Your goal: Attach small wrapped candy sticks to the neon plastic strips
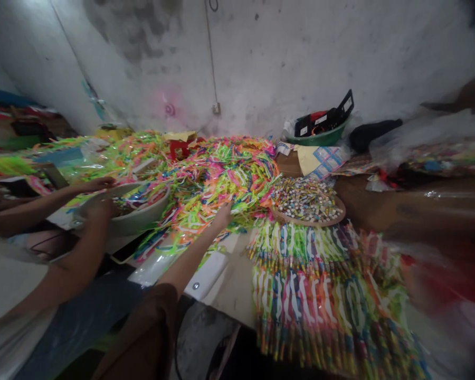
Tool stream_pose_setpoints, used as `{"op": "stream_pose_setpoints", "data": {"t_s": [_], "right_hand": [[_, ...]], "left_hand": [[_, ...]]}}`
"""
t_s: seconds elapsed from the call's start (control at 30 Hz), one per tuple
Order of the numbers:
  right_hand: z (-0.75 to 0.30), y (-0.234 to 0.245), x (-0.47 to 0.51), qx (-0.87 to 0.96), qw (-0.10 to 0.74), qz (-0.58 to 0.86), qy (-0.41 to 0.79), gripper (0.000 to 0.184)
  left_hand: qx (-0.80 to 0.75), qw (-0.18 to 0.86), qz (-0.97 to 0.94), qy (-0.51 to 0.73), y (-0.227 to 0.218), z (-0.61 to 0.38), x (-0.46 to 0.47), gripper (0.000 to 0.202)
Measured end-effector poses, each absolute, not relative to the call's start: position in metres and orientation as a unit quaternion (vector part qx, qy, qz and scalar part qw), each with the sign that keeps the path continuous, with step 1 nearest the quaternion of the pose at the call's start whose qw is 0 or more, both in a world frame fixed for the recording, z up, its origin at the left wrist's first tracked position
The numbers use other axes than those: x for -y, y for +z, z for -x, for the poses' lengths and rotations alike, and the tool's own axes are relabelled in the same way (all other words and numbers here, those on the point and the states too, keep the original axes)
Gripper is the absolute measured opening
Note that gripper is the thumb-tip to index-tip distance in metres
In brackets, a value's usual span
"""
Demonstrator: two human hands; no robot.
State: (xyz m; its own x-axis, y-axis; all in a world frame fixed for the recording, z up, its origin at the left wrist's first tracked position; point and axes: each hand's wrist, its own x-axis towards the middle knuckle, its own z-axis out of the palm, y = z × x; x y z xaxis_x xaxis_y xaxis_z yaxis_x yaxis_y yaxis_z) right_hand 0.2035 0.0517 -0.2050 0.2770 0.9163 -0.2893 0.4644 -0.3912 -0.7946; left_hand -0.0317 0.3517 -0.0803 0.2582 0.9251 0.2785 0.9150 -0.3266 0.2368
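My left hand (223, 213) reaches from a brown sleeve to the near edge of a big heap of colourful plastic strips (237, 182). Its fingers are small and blurred against the strips, so I cannot tell whether they grip any. My right hand is out of view. To the right of the heap stands a shallow round tray (334, 219), filled with many short, patterned sticks with pale ends (304, 198). In front of it lie rows of patterned sticks with bright strips attached (301, 295), spread over the table's near edge.
At left, a co-worker's hands (98, 198) are at a pale basin (142, 214) of coloured strips. A white power bank-like block (208, 274) lies at the table's front edge. A green basin (324, 138) with dark objects stands against the wall, near printed paper sheets (324, 161).
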Motion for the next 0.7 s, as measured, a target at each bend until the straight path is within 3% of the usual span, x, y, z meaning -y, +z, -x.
{"op": "stream_pose_setpoints", "data": {"t_s": [0.07, 0.2, 0.27, 0.33, 0.4, 0.47, 0.6, 0.7], "right_hand": [[-0.203, -0.203, -0.054, 0.469, 0.312, 0.735, 0.377, 0.072], [-0.201, -0.2, -0.057, 0.474, 0.349, 0.722, 0.365, 0.103], [-0.201, -0.199, -0.058, 0.471, 0.37, 0.716, 0.358, 0.083], [-0.201, -0.198, -0.06, 0.466, 0.392, 0.712, 0.349, 0.047], [-0.201, -0.197, -0.062, 0.459, 0.414, 0.708, 0.341, 0.037], [-0.201, -0.195, -0.064, 0.451, 0.435, 0.705, 0.334, 0.056], [-0.201, -0.197, -0.065, 0.432, 0.466, 0.7, 0.326, 0.058], [-0.198, -0.203, -0.06, 0.419, 0.473, 0.701, 0.33, 0.074]], "left_hand": [[-0.58, 0.022, -0.789, 0.202, -0.076, 0.033, -0.35, 0.036], [-0.579, 0.037, -0.78, 0.234, -0.068, 0.034, -0.346, 0.037], [-0.578, 0.042, -0.776, 0.25, -0.066, 0.035, -0.345, 0.037], [-0.574, 0.046, -0.773, 0.266, -0.063, 0.035, -0.343, 0.037], [-0.571, 0.048, -0.77, 0.282, -0.061, 0.036, -0.341, 0.037], [-0.568, 0.051, -0.767, 0.294, -0.059, 0.037, -0.338, 0.038], [-0.573, 0.058, -0.758, 0.305, -0.056, 0.041, -0.334, 0.041], [-0.588, 0.062, -0.748, 0.302, -0.056, 0.042, -0.332, 0.042]]}}
